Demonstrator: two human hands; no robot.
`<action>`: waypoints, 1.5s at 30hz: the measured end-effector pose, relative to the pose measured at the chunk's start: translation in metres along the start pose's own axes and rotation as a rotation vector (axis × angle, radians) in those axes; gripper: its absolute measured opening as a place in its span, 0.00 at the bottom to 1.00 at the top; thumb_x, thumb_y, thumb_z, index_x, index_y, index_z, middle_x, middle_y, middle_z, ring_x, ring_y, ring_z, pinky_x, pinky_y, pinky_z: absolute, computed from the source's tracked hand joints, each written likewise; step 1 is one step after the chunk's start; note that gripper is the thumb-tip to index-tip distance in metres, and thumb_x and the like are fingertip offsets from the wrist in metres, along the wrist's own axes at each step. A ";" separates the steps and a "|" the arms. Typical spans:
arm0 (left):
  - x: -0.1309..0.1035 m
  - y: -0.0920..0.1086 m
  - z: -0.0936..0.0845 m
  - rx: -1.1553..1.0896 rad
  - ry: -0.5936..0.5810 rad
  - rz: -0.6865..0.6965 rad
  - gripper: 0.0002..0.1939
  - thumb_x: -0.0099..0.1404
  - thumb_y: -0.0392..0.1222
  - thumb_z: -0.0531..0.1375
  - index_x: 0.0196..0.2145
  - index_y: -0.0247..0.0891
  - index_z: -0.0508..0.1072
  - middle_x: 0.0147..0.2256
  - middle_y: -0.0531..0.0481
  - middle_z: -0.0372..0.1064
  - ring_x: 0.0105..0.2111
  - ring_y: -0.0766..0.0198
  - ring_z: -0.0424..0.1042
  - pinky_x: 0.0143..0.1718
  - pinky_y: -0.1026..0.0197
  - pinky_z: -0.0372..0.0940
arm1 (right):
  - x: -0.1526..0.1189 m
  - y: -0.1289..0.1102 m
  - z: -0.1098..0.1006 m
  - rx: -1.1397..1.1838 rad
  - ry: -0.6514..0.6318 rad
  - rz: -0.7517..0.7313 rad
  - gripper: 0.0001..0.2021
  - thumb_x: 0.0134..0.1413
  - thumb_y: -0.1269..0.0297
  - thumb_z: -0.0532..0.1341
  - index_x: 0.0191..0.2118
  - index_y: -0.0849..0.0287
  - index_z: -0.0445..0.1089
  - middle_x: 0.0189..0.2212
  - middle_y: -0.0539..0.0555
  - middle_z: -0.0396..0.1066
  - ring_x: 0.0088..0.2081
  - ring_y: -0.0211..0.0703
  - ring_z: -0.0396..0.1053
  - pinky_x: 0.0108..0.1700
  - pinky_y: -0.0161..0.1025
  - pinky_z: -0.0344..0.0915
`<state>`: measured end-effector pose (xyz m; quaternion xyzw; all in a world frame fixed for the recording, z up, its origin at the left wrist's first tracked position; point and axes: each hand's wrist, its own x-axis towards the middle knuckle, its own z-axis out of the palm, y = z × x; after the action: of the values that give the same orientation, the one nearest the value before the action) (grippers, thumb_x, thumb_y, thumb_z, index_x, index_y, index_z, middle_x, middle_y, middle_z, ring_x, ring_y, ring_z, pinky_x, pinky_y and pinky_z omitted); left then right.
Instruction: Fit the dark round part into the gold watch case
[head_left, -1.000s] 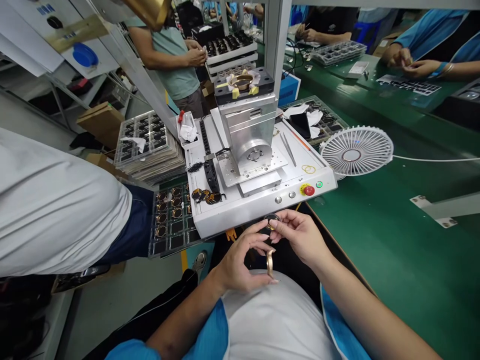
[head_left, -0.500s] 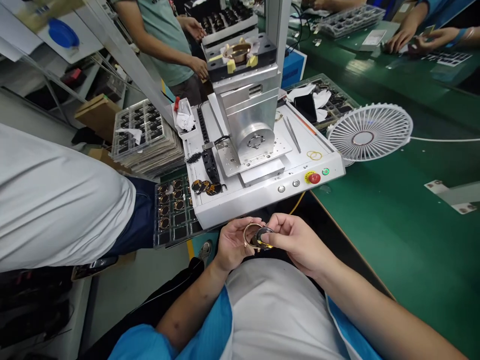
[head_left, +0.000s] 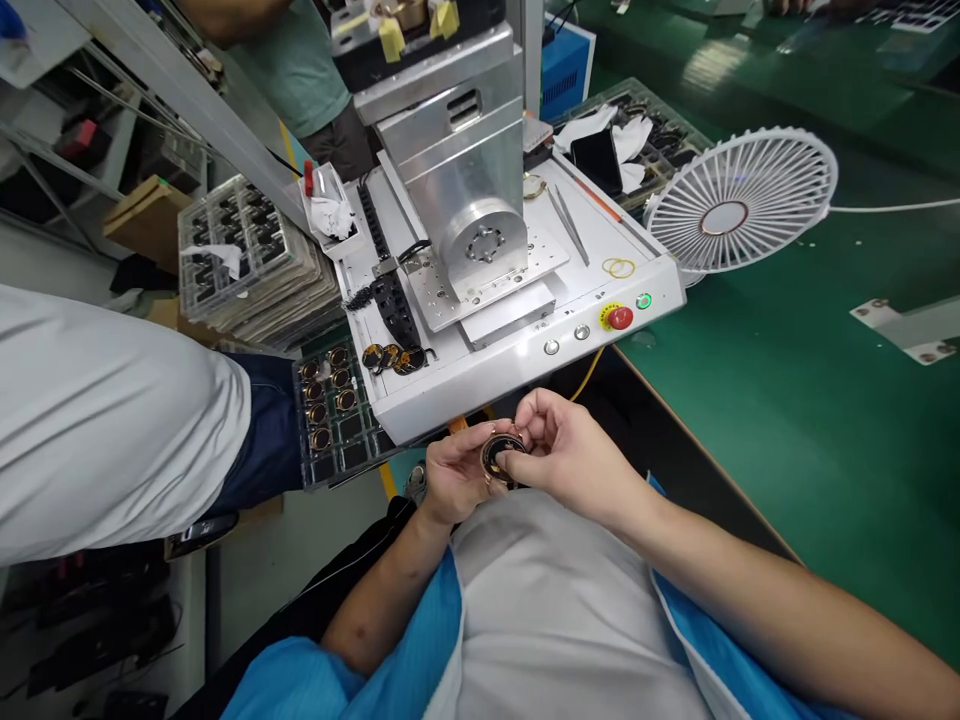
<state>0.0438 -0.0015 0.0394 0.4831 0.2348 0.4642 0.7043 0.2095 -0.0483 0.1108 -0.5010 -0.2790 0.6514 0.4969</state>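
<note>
1. The gold ring [head_left: 484,466] sits between both hands, held by its rim in the curled left hand [head_left: 456,475].
2. The dark disc [head_left: 493,450] lies over the ring's opening, under the right hand's [head_left: 571,458] thumb; those fingers are curled, but I cannot tell whether they pinch it.
3. Both 2 parts look light and stiff; the glossy disc is probably slippery and scratchable, so best held by its edge.
4. Against 0.5 s ago, the disc has shifted from the ring's right-hand side to over it.

Even light, glare on green tabletop [head_left: 780,400]
</note>
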 end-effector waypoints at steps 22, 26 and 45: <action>-0.002 -0.009 -0.005 0.016 0.002 0.070 0.30 0.46 0.42 0.82 0.48 0.51 0.85 0.48 0.47 0.84 0.45 0.54 0.85 0.49 0.56 0.81 | 0.007 0.009 -0.001 0.088 -0.038 0.026 0.20 0.43 0.65 0.71 0.36 0.53 0.59 0.23 0.43 0.73 0.25 0.41 0.75 0.29 0.36 0.67; -0.005 -0.009 -0.004 0.049 0.027 0.122 0.29 0.48 0.41 0.81 0.49 0.51 0.84 0.50 0.47 0.83 0.47 0.54 0.84 0.51 0.57 0.80 | 0.008 0.010 -0.007 0.036 -0.040 0.104 0.21 0.43 0.58 0.75 0.35 0.55 0.62 0.22 0.45 0.73 0.22 0.36 0.70 0.25 0.31 0.63; -0.019 0.043 0.016 0.445 -0.094 0.209 0.31 0.54 0.41 0.78 0.55 0.53 0.81 0.51 0.49 0.82 0.50 0.47 0.83 0.63 0.41 0.73 | -0.014 0.010 -0.004 0.250 -0.239 0.160 0.30 0.40 0.45 0.80 0.25 0.56 0.60 0.20 0.49 0.73 0.21 0.40 0.72 0.23 0.35 0.71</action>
<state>0.0293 -0.0219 0.0825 0.6690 0.2470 0.4482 0.5389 0.2091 -0.0653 0.1058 -0.3750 -0.2121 0.7732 0.4653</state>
